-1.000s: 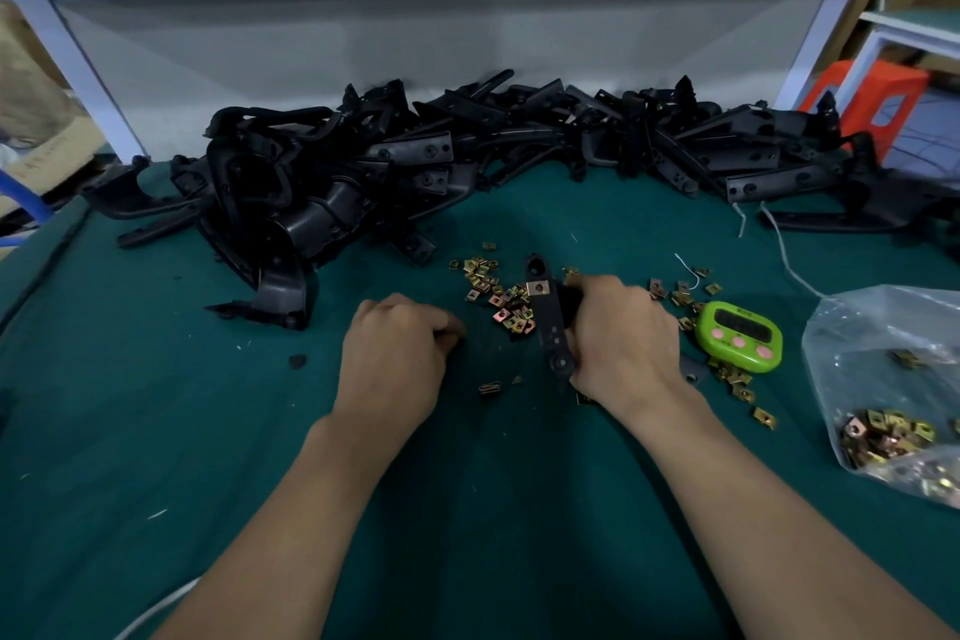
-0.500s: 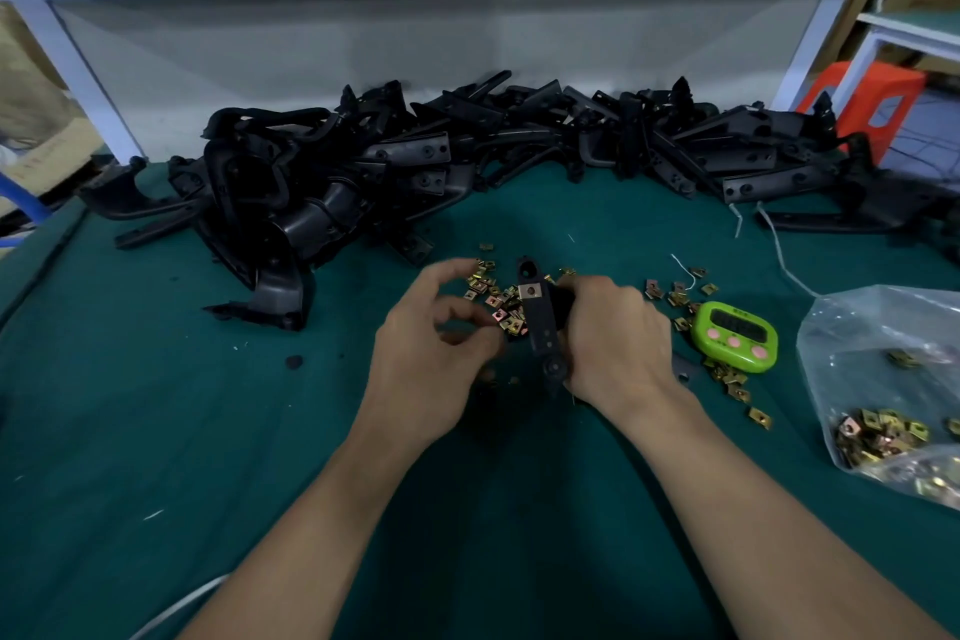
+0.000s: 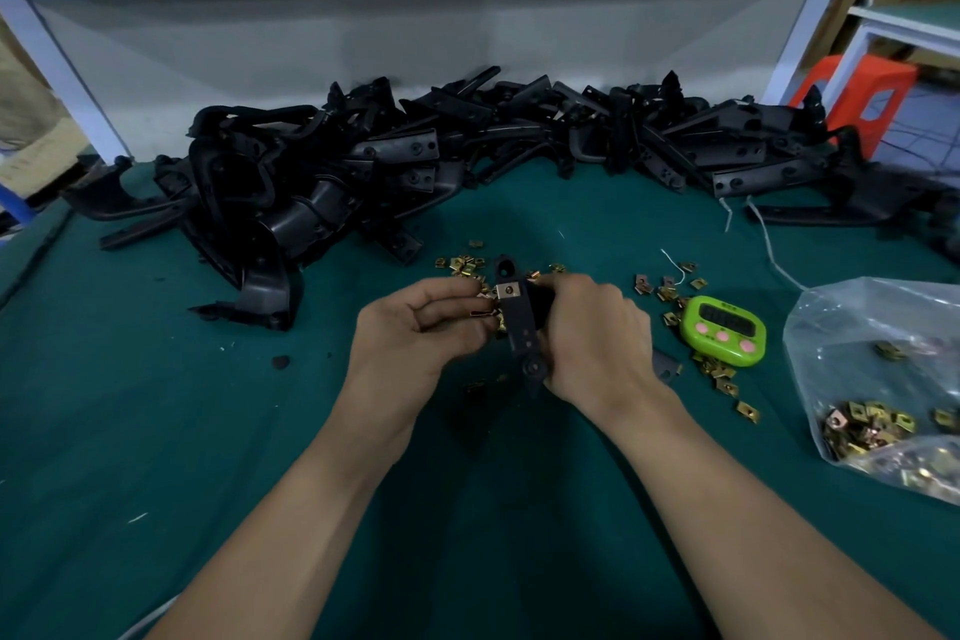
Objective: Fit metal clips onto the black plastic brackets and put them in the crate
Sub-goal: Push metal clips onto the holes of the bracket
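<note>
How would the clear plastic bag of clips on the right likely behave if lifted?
The plastic bag looks thin and crumpled, so it is probably floppy. The clips heaped in its low corner would likely sag it and shift.

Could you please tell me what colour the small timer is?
The timer is green with pink buttons; head view.

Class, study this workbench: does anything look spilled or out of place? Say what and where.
Yes. Loose metal clips lie scattered on the green cloth near the green timer, outside the plastic bag at right. A small black fragment lies alone left of them.
</note>
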A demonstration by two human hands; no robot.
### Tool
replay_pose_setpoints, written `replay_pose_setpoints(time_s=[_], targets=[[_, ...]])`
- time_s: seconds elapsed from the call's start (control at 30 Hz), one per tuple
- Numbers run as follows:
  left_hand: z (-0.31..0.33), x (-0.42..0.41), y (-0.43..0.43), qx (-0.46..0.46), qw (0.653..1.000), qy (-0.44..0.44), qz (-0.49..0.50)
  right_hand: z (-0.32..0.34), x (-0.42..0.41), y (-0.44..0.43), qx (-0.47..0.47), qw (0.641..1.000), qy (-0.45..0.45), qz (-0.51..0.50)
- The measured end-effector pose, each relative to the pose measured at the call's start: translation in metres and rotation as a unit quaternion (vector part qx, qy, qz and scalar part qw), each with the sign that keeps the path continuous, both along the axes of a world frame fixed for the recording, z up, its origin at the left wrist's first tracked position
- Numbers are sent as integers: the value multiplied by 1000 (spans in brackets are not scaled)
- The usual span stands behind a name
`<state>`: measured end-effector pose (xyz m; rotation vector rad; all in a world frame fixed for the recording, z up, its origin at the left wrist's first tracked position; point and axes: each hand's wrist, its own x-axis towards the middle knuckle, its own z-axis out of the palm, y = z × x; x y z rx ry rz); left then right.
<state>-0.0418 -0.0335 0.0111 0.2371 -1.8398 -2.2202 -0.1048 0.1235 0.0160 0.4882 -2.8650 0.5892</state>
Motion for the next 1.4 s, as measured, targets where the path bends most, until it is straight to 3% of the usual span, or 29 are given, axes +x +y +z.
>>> replay_pose_setpoints(time_s=[0.17, 0.43, 0.87, 1.4], targets=[[1, 2, 1, -15, 999, -30, 34, 0, 1, 1, -4, 1000, 1, -2], [7, 5, 4, 102, 991, -77, -30, 0, 1, 0, 9, 1000, 8, -9], [6, 5, 5, 166, 984, -20, -60, 2, 2, 0, 13, 1000, 13, -6], [9, 10, 5, 80, 994, -41, -63, 0, -1, 1, 29, 999, 28, -12]])
